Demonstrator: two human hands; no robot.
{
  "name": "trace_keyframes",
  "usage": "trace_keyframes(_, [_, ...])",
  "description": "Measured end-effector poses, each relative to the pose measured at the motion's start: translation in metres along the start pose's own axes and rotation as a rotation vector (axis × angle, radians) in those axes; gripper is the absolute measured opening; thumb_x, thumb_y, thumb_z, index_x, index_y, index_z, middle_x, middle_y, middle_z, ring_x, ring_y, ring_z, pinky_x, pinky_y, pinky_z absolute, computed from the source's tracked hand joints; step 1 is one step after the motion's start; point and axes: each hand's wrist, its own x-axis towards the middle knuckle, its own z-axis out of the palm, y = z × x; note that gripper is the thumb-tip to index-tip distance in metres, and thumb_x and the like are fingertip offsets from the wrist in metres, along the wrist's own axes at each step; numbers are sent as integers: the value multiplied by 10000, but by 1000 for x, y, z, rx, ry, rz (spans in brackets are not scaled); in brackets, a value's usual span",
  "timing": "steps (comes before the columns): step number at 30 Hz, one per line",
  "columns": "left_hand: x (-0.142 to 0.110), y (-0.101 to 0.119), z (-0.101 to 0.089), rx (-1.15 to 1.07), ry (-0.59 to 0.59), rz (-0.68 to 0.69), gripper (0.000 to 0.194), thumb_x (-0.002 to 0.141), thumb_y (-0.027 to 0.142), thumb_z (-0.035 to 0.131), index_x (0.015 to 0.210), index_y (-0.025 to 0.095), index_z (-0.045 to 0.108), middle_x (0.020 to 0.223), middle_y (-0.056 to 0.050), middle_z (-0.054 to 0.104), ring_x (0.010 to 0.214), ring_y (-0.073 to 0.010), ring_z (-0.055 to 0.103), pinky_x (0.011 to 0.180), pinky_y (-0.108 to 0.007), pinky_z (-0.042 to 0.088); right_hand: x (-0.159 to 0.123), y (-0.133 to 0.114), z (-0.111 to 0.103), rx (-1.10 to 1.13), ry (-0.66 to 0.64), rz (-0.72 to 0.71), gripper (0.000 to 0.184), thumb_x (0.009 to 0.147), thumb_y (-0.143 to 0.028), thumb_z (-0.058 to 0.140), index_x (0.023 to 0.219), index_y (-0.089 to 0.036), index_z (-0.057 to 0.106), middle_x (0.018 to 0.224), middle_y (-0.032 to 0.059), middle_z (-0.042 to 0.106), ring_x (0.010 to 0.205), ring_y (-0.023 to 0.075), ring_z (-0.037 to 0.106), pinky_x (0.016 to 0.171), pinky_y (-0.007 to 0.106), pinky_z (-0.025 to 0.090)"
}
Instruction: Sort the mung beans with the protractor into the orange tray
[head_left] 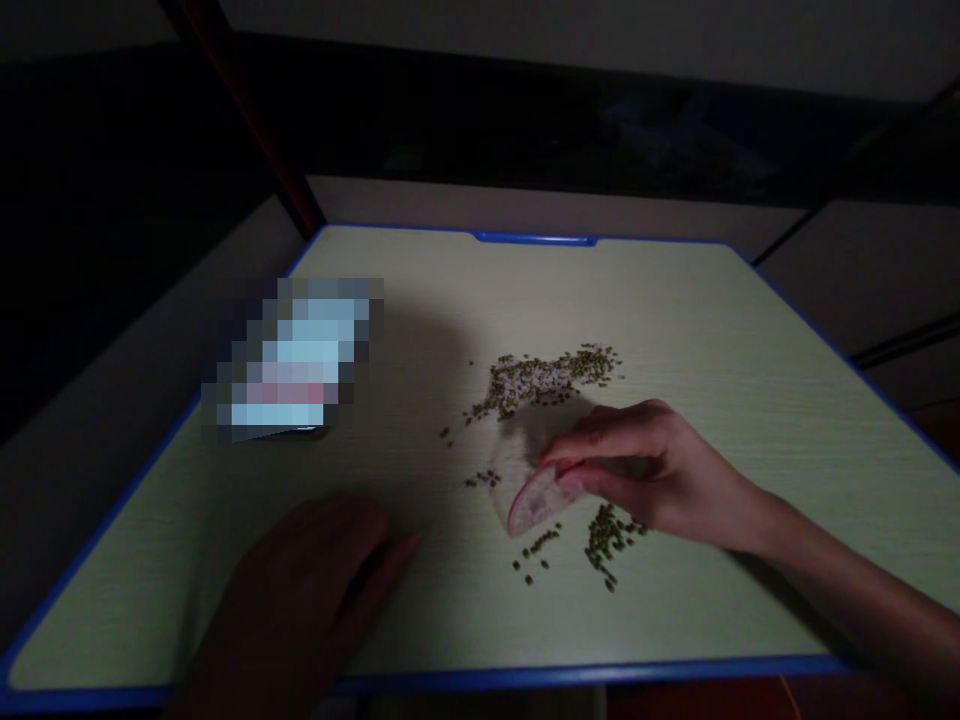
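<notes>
My right hand (637, 470) pinches a thin, translucent piece with a curved reddish edge (536, 500) between thumb and fingers. Its exact kind is hard to make out; it is tilted over the tabletop. Just beyond it lies a long pile of small green beans mixed with pale grains (544, 378). A cluster of green beans (606, 540) sits close below my right hand, and a short row of beans (541, 542) is near the piece's lower edge. My left hand (315, 570), in deep shadow, rests at the near left of the table with its thumb apart, apparently holding nothing.
A pale table (420, 620) with a blue edge spans the view. On its left side stands a lit, pixelated screen (300, 350). A few stray beans (484, 478) lie left of the translucent piece. A pale wall (405, 205) borders the far edge.
</notes>
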Motion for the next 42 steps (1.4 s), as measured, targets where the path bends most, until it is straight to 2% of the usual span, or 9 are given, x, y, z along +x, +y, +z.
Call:
trace_keyframes(6, [0, 0, 1, -2, -36, -25, 387, 911, 461, 346, 656, 231, 527, 625, 80, 525, 580, -64, 500, 583, -209, 377, 2, 1, 10, -40, 135, 128, 194, 799, -152, 584, 891, -191, 751, 825, 56, 744, 649, 151, 645, 532, 244, 480])
trace_keyframes(10, [1, 1, 2, 22, -2, 0, 395, 916, 447, 330, 649, 226, 518, 613, 78, 520, 569, -63, 497, 572, -208, 377, 1, 1, 12, -3, 188, 210, 197, 778, -172, 591, 891, -176, 752, 801, 76, 747, 616, 159, 626, 503, 261, 469])
trace_keyframes(14, [1, 0, 1, 58, -23, -2, 401, 915, 458, 321, 663, 221, 525, 626, 75, 535, 573, -67, 511, 570, -216, 391, 1, 1, 10, 29, 272, 242, 214, 745, -160, 605, 898, -182, 753, 709, 57, 738, 543, 141, 598, 463, 251, 453])
trace_keyframes(19, [3, 0, 1, 29, 1, 13, 386, 917, 445, 328, 664, 230, 526, 623, 75, 529, 578, -66, 514, 556, -198, 388, 1, 2, 11, -4, 362, 245, 213, 715, -147, 623, 873, -191, 759, 714, 49, 744, 553, 141, 613, 472, 249, 469])
trace_keyframes(32, [0, 0, 2, 16, 1, 11, 379, 917, 422, 333, 644, 217, 498, 608, 70, 508, 560, -75, 493, 556, -220, 380, 4, 2, 15, 49, 309, 213, 224, 733, -145, 604, 895, -184, 753, 707, 45, 731, 551, 131, 601, 472, 241, 460])
trace_keyframes(34, [0, 0, 2, 12, 13, 12, 377, 918, 419, 332, 651, 220, 509, 623, 69, 524, 577, -79, 507, 580, -219, 394, 5, 1, 15, 46, 313, 211, 224, 727, -140, 606, 890, -185, 752, 718, 46, 737, 566, 135, 610, 484, 245, 468])
trace_keyframes(37, [0, 0, 3, 24, -38, -3, 391, 916, 443, 323, 661, 216, 512, 618, 67, 519, 561, -76, 495, 561, -226, 382, 6, 0, 16, 24, 334, 234, 209, 717, -159, 611, 871, -167, 751, 692, 51, 740, 546, 142, 609, 465, 249, 469])
trace_keyframes(42, [0, 1, 1, 23, -14, 13, 389, 918, 427, 332, 632, 212, 486, 595, 69, 493, 548, -77, 479, 550, -228, 367, 8, 2, 19, 18, 377, 245, 204, 727, -188, 611, 875, -149, 747, 705, 60, 748, 526, 139, 608, 445, 244, 469])
